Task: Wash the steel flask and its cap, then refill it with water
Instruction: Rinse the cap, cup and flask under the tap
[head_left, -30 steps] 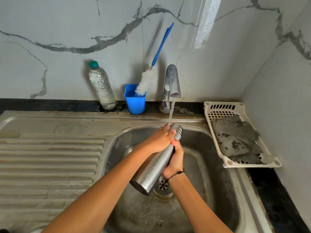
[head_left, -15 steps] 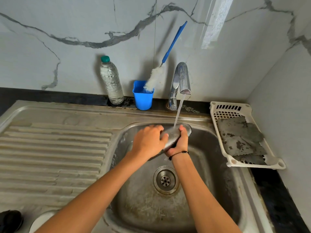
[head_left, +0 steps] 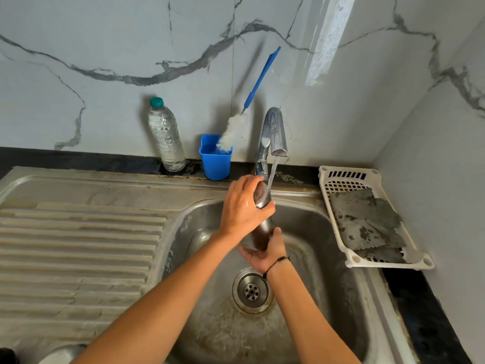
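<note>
Water from the tap (head_left: 274, 132) now runs onto the upper end of the steel flask (head_left: 262, 219), which has swung from lying tilted to nearly upright over the sink (head_left: 341, 258). Left hand (head_left: 242, 208) wraps its upper body; right hand (head_left: 265, 252) cups the base. Earlier both hands gripped near the neck, so rinsing continues. Cap not visible.

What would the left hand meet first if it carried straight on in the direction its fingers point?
The left hand points up and right around the steel flask; beyond that, likely the tap, though depth is unclear.
</note>
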`<state>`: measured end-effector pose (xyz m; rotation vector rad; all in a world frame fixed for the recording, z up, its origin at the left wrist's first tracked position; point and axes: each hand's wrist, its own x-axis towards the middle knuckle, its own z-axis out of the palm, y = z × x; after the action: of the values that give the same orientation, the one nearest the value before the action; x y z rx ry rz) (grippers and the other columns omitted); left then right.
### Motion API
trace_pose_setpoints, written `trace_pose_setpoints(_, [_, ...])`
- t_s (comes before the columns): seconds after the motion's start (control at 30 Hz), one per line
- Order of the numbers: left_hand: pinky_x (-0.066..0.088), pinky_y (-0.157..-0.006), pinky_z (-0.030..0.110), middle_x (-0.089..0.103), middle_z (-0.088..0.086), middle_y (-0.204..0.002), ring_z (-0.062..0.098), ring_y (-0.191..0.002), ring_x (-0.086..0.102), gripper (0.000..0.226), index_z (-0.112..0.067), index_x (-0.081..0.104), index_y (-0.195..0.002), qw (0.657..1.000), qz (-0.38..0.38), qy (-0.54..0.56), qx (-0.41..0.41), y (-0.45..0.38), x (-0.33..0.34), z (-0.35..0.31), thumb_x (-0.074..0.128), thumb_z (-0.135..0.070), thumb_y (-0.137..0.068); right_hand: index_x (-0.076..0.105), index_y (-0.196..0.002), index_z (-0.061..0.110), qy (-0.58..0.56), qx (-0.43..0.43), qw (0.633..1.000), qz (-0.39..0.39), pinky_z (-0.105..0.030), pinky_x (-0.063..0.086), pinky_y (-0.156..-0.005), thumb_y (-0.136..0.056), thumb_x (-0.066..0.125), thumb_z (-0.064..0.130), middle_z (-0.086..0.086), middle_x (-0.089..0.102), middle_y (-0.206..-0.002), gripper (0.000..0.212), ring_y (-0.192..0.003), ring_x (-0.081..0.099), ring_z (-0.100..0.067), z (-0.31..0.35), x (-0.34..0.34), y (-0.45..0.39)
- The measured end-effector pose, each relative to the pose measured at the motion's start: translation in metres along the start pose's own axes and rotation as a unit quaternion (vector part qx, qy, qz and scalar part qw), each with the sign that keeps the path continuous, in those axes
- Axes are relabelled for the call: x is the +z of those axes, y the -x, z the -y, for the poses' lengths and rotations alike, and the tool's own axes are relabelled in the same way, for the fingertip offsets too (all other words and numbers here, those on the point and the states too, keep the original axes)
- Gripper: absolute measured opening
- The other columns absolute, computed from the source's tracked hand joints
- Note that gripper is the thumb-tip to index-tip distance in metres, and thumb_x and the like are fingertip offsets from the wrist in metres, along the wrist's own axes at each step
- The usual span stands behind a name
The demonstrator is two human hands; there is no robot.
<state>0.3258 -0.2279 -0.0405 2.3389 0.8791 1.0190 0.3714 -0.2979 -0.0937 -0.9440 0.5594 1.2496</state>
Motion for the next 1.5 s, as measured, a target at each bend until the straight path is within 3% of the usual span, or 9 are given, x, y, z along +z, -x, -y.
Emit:
trace_pose_setpoints(0.1, [0.045, -0.075, 0.029, 0.065, 0.009, -0.103, 0.027, -0.085, 0.058, 0.051, -0.007, 0.067, -0.108, 0.995, 0.058, -0.017, 0.081, -0.012, 0.004, -0.004, 0.081, -0.027, -0.063, 0.041, -0.127, 0.015, 0.245, -0.154, 0.955, -0.071, -0.025, 0.047, -0.07, -0.096, 0.045, 0.021, -0.007, 0.053, -0.1, 0.032, -0.09, 0.057, -0.028, 0.007, -0.009, 0.001])
trace_pose_setpoints(0.17, [0.042, -0.084, 0.03, 0.063, 0.008, -0.111, 0.026, -0.098, 0.057, 0.05, -0.013, 0.066, -0.114, 0.987, 0.138, 0.0, 0.079, -0.022, 0.002, -0.01, 0.079, -0.028, -0.068, 0.029, -0.139, 0.017, 0.429, -0.284, 0.857, -0.041, -0.023, 0.042, -0.08, -0.086, 0.054, 0.003, 0.002, 0.051, -0.11, 0.06, -0.109, 0.054, -0.028, 0.016, -0.014, 0.003])
trace_pose_setpoints(0.43, [0.048, -0.081, 0.031, 0.059, -0.005, -0.098, 0.015, -0.092, 0.057, 0.026, -0.027, 0.061, -0.102, 0.948, 0.291, 0.07, -0.105, -0.053, -0.018, -0.027, 0.068, -0.028, -0.076, 0.036, -0.118, 0.021, 0.553, -0.431, 0.713, 0.017, -0.01, 0.045, -0.055, -0.065, 0.08, 0.017, 0.004, 0.06, -0.092, 0.069, -0.075, 0.06, -0.006, 0.035, -0.007, 0.029])
trace_pose_setpoints(0.77, [0.043, -0.095, 0.037, 0.067, 0.011, -0.094, 0.034, -0.1, 0.058, 0.04, -0.004, 0.069, -0.094, 0.835, 0.511, -0.013, -0.205, -0.093, -0.011, -0.034, 0.037, -0.026, -0.099, 0.037, -0.114, 0.019, 0.606, -0.466, 0.644, 0.041, -0.024, 0.052, -0.058, -0.052, 0.071, 0.034, 0.008, 0.06, -0.083, 0.072, -0.068, 0.061, -0.011, 0.014, -0.006, 0.045])
trace_pose_setpoints(1.0, [0.044, -0.076, 0.031, 0.064, 0.01, -0.104, 0.023, -0.09, 0.059, 0.032, -0.007, 0.064, -0.092, 0.903, 0.388, -0.076, -0.17, -0.073, 0.005, -0.039, 0.037, -0.025, -0.096, 0.038, -0.114, 0.017, 0.61, -0.45, 0.652, -0.022, -0.028, 0.051, -0.06, -0.051, 0.068, 0.042, 0.003, 0.062, -0.089, 0.074, -0.073, 0.062, -0.019, 0.024, -0.004, 0.033])
trace_pose_setpoints(1.13, [0.049, -0.08, 0.037, 0.063, 0.01, -0.095, 0.027, -0.089, 0.06, 0.025, -0.008, 0.062, -0.104, 0.976, 0.117, -0.177, -0.043, -0.036, 0.012, -0.046, 0.048, -0.027, -0.094, 0.04, -0.117, 0.01, 0.6, -0.47, 0.647, -0.03, -0.033, 0.048, -0.063, -0.065, 0.071, 0.037, -0.002, 0.063, -0.088, 0.066, -0.079, 0.064, -0.028, 0.041, 0.006, 0.028])
trace_pose_setpoints(1.23, [0.048, -0.09, 0.041, 0.061, 0.015, -0.102, 0.03, -0.098, 0.057, 0.041, 0.0, 0.058, -0.114, 0.974, 0.009, -0.224, -0.005, -0.01, 0.02, -0.046, 0.062, -0.029, -0.084, 0.04, -0.119, 0.008, 0.615, -0.478, 0.625, -0.043, -0.031, 0.042, -0.058, -0.084, 0.064, 0.032, 0.01, 0.053, -0.078, 0.049, -0.08, 0.064, -0.032, 0.047, 0.008, 0.027])
trace_pose_setpoints(1.4, [0.04, -0.058, 0.028, 0.051, 0.0, -0.072, 0.017, -0.07, 0.054, 0.034, -0.013, 0.051, -0.071, 0.96, 0.178, -0.127, -0.176, -0.044, -0.003, -0.05, 0.054, -0.042, -0.088, 0.04, -0.123, 0.014, 0.608, -0.476, 0.635, -0.016, -0.03, 0.052, -0.068, -0.052, 0.066, 0.052, 0.0, 0.064, -0.093, 0.085, -0.078, 0.064, -0.02, 0.032, -0.004, 0.041])
trace_pose_setpoints(1.5, [0.053, -0.079, 0.034, 0.066, 0.005, -0.093, 0.022, -0.088, 0.062, 0.029, -0.015, 0.068, -0.091, 0.921, 0.331, -0.012, -0.205, -0.067, -0.01, -0.043, 0.063, -0.04, -0.076, 0.041, -0.117, 0.017, 0.58, -0.458, 0.673, -0.013, -0.023, 0.051, -0.061, -0.052, 0.068, 0.042, 0.005, 0.064, -0.085, 0.074, -0.071, 0.062, -0.012, 0.032, -0.007, 0.045])
